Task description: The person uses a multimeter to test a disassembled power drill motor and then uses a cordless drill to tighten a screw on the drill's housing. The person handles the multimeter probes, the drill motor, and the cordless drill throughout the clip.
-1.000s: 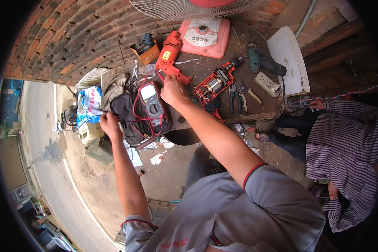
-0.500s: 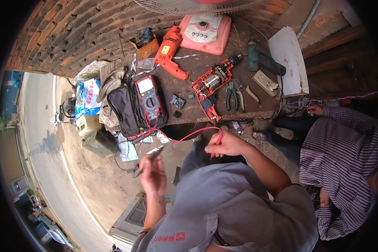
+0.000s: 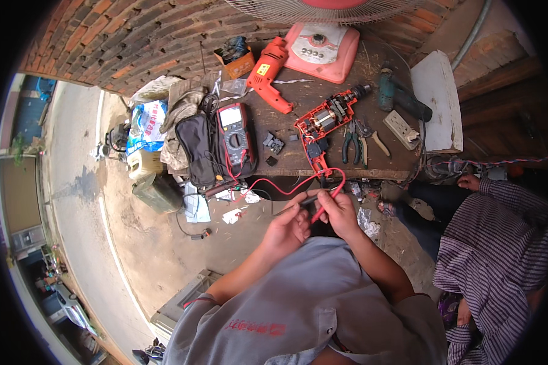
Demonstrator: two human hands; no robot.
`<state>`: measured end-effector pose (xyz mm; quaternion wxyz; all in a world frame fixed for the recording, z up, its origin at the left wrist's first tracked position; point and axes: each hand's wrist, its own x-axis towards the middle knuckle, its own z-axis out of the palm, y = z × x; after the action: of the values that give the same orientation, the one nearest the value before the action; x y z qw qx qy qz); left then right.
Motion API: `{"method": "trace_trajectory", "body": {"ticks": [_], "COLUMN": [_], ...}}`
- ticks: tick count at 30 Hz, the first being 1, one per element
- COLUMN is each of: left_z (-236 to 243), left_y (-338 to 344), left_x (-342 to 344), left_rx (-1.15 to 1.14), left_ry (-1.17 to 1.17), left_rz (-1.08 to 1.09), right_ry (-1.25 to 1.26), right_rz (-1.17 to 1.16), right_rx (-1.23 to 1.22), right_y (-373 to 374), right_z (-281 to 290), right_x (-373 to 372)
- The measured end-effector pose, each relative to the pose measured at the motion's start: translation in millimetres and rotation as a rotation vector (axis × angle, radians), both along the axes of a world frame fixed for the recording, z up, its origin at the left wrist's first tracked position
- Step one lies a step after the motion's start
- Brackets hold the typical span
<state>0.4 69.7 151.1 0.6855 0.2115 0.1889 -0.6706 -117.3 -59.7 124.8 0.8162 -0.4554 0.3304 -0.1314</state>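
Head view: the person's left hand and right hand are meeting in front of the grey shirt, just below the near edge of the tabletop. Left fingers are clamping on a slim black probe, which is lying slantwise across the gap between the hands; right fingers are closing around a red probe. From the red probe a red lead is looping up and running leftward to the multimeter, which is lying face up on an open black pouch at the left of the tabletop. Right of the multimeter, small dark parts are lying loose, and beyond them an opened orange drill is showing its motor, its handle pointing toward the hands. Pliers are resting just beside it, with a white power strip and a teal drill sitting farther right. An orange drill with a closed housing is lying behind, near the pink fan base. At the right, another person in a striped shirt is staying near the tabletop.
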Motion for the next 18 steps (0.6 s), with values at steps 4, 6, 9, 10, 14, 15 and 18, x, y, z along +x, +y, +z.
{"method": "trace_trajectory", "body": {"ticks": [4, 6, 9, 10, 14, 15, 18], "left_z": [-11.0, 1.9, 7.9, -4.4, -30.8, -47.2, -66.2], "left_y": [32.6, 38.8, 21.5, 10.6, -21.9, -22.5, -25.0], "left_x": [18.3, 53.9, 113.9, 134.9, 219.7, 235.6, 260.7], "left_rx": [0.211, 0.191, 0.262, 0.331, 0.462, 0.429, 0.363], "left_ry": [-0.24, -0.629, -1.188, -1.45, -2.502, -2.551, -2.555], "left_rz": [-0.356, -0.533, -0.322, -0.188, -0.366, -0.465, -0.631], "right_ry": [0.015, 0.044, 0.031, 0.042, -0.002, -0.01, -0.004], "right_rz": [-0.184, -0.256, -0.308, -0.3, -0.292, -0.286, -0.307], "right_rx": [-0.259, -0.224, -0.144, -0.136, 0.011, 0.04, 0.115], "right_y": [-17.6, -25.5, -30.7, -31.5, -26.0, -24.9, -23.3], "right_z": [16.6, 17.0, 10.6, 12.8, 13.4, 13.8, 14.6], "right_x": [-7.8, -16.5, -20.6, -19.6, -18.2, -17.8, -22.5]}}
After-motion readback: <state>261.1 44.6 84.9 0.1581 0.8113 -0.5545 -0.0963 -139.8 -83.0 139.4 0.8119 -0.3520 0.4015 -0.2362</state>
